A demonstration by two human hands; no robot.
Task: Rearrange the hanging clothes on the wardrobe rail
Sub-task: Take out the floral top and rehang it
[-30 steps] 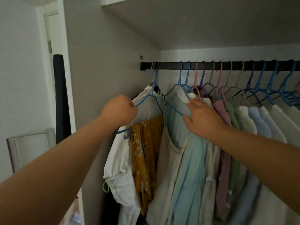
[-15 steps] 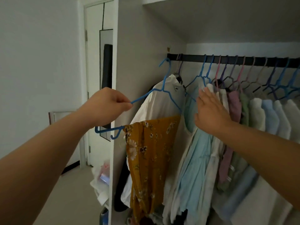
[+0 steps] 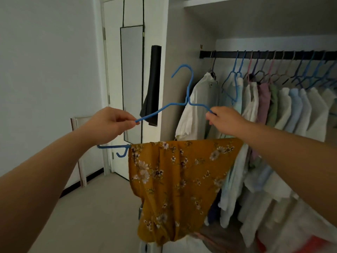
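Observation:
A blue hanger [image 3: 187, 88] is off the rail, held in front of the wardrobe's left wall. A mustard floral garment [image 3: 178, 183] is draped over its bottom bar. My left hand [image 3: 109, 123] grips the hanger's left shoulder. My right hand [image 3: 224, 121] grips its right shoulder. The black rail [image 3: 226, 54] runs across the upper right. A white shirt [image 3: 198, 105] hangs at the rail's left end, followed by several pale shirts [image 3: 291, 106] on blue, pink and purple hangers.
A long mirror [image 3: 132, 79] hangs on the white door to the left, with a dark cloth [image 3: 152, 86] beside it. A framed panel [image 3: 78, 143] leans on the left wall. Folded items lie at the wardrobe's bottom.
The blue hanger with the mustard garment has come off the rail and moved left and toward me. My right hand left the hanging shirts and took the hanger's right shoulder.

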